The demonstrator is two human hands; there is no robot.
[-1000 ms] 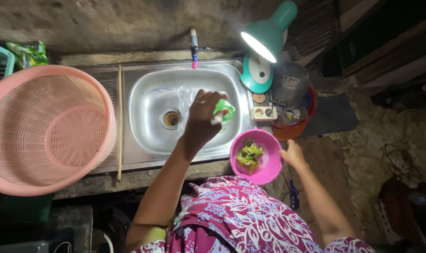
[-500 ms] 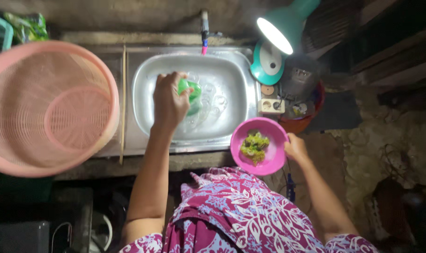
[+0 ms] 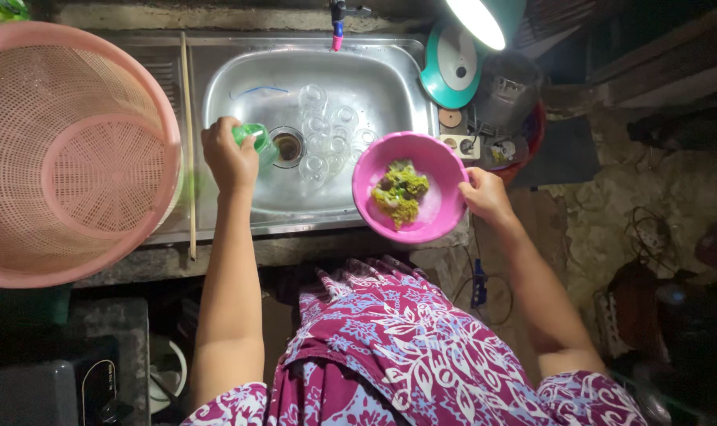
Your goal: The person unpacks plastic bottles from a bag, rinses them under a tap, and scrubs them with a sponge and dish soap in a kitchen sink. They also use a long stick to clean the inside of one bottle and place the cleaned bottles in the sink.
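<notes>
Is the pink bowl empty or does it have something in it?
Not empty: the pink bowl holds a clump of green scraps, gripped by the right hand.

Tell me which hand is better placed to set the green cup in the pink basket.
Probably the left hand: it already holds the green cup near the pink basket. The right hand holds the pink bowl.

A pink bowl (image 3: 409, 186) holds a yellow-green scrubber (image 3: 400, 192); the basket (image 3: 70, 150) is pale pink, the sink (image 3: 248, 87) silver, the cup (image 3: 253, 136) green.

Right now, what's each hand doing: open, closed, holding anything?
Left hand: closed around a green cup over the sink.
Right hand: closed on the rim of the pink bowl.
</notes>
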